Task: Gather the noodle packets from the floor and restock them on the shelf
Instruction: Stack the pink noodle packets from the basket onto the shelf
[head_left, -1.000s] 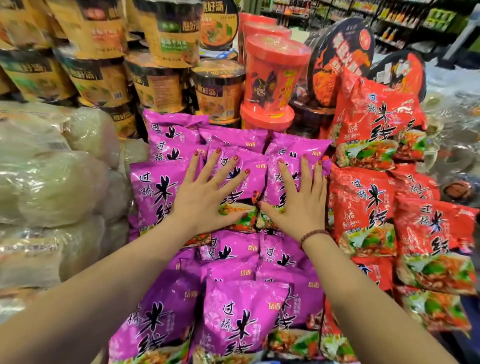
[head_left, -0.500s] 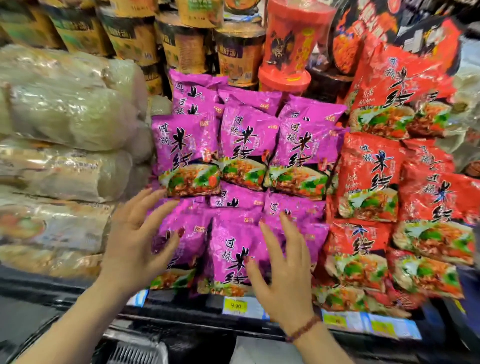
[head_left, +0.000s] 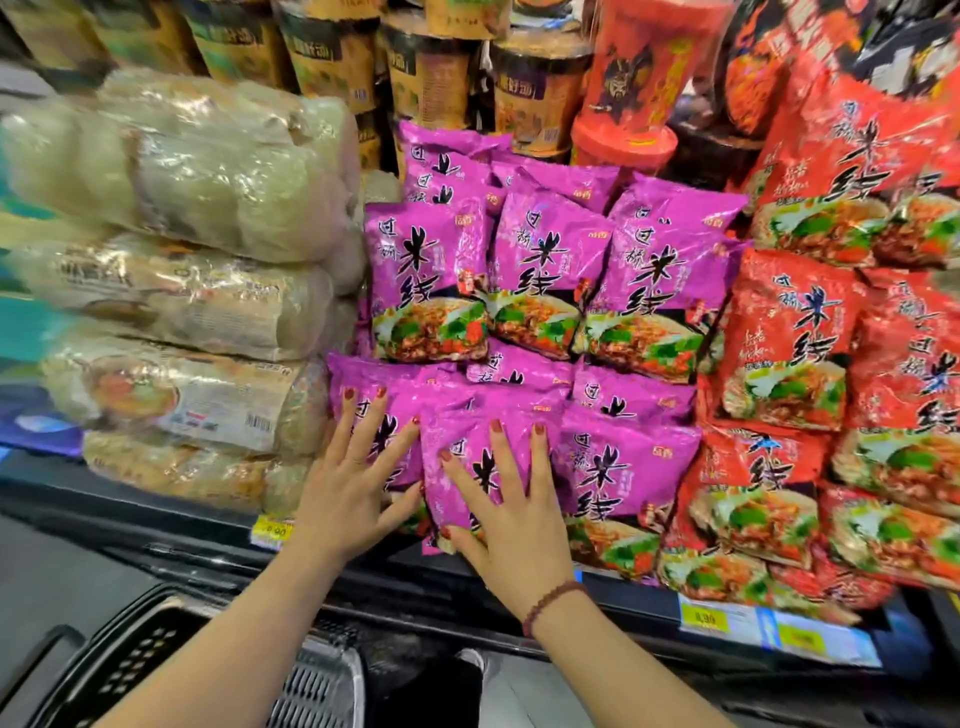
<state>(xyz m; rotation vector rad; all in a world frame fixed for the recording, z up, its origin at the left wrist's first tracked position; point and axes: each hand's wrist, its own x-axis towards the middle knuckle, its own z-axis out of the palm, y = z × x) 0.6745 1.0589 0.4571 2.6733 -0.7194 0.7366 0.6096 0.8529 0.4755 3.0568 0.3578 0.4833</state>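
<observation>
1. Plainly, the left hand and the right hand lay flat with fingers spread. Both palms pressed against the faces of the purple noodle packets, and neither hand curled round or pinched anything.
2. Those packets stood in the lower front row, right at the black front edge of the shelf. The left hand was on the outermost packet and the right hand on its neighbour.
3. The main risk, as I judged it, was glossy film resting on glossy film at the very edge. Lifting the palms too quickly could let a front packet slide forward and drop.
4. Uneven pressing could also tip the upper purple row, which rested on the tops of the lower packets. A hard shove might crush the noodles inside or nudge the red packets touching the stack on the right.
5. As for containers, a black perforated basket sat below the shelf near the person. Its inside was dark and cut off by the frame, so I could not tell whether it held any packets.
6. The shelf bay held clear bags of pale noodles on the left, the purple packets in the middle and the red ones on the right.
7. Farthest back, brown noodle cups and a red tub were stacked behind the packets.
</observation>
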